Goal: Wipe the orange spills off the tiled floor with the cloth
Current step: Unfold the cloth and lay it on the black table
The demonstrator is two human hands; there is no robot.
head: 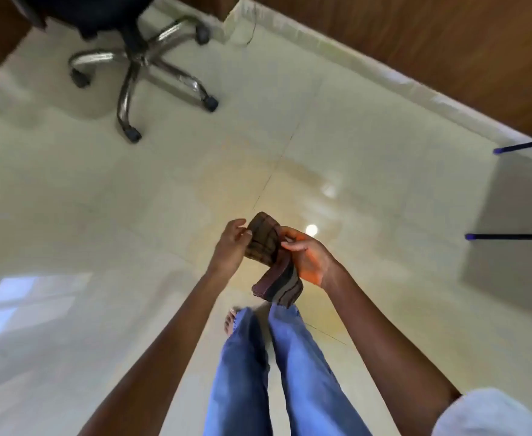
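Observation:
A dark brown striped cloth (pixel 266 247) is folded between both my hands, well above the floor, with one end (pixel 279 287) hanging down. My left hand (pixel 231 247) pinches its left edge. My right hand (pixel 308 256), stained orange on the palm, grips its right side. A faint orange-yellow film (pixel 242 184) spreads over the glossy cream tiled floor (pixel 101 190) ahead of my hands, with more orange smear (pixel 327 316) to the right of my legs.
An office chair with a chrome wheeled base (pixel 138 67) stands at the back left. A wood-panelled wall with a pale skirting (pixel 384 73) runs along the back right. Two dark blue-tipped rods (pixel 510 236) jut in from the right. My legs in blue jeans (pixel 274 372) stand below.

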